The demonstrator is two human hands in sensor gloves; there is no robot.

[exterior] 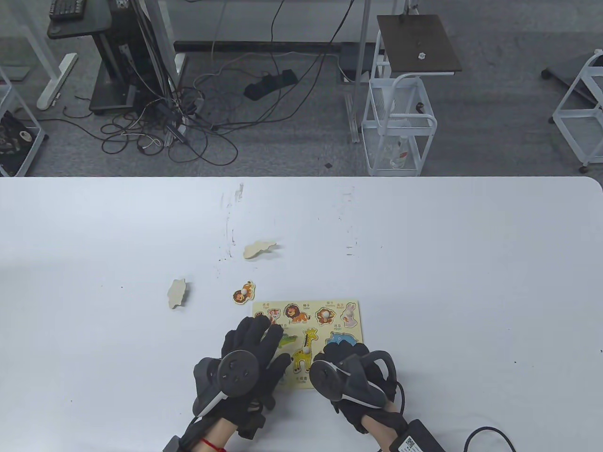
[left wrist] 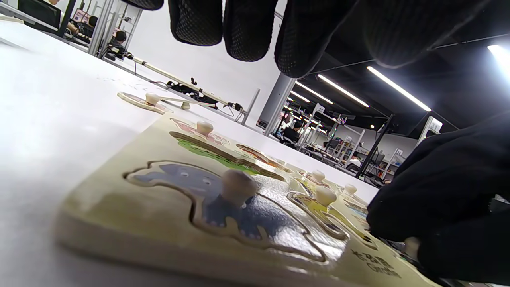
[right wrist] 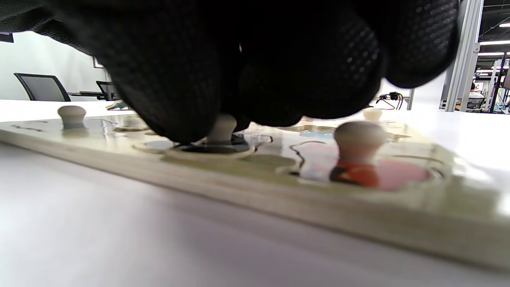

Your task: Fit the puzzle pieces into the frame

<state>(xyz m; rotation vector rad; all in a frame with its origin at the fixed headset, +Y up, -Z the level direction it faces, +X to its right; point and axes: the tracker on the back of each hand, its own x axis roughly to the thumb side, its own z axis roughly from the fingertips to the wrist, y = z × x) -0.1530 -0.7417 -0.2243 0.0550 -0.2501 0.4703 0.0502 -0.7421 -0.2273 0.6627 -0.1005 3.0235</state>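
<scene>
The yellow puzzle frame point(exterior: 356, 306) lies near the table's front edge, with lion point(exterior: 293, 313), giraffe point(exterior: 306, 353) and hippo point(exterior: 340, 338) pieces set in it. My left hand point(exterior: 264, 329) hovers over the frame's left part with fingers spread and holds nothing; in the left wrist view its fingertips point(left wrist: 247, 36) hang above the blue elephant piece point(left wrist: 231, 203). My right hand point(exterior: 346, 353) covers the frame's lower right corner. In the right wrist view its fingers point(right wrist: 191, 99) pinch the wooden knob point(right wrist: 221, 129) of a piece lying low on the frame point(right wrist: 279, 187); its picture is hidden.
Three loose pieces lie on the white table beyond the frame: a face-up orange animal point(exterior: 243, 293), a face-down piece point(exterior: 176, 293) to the left, and another face-down piece point(exterior: 258, 248) farther back. A pink piece with a knob point(right wrist: 358, 139) sits right of the pinched one.
</scene>
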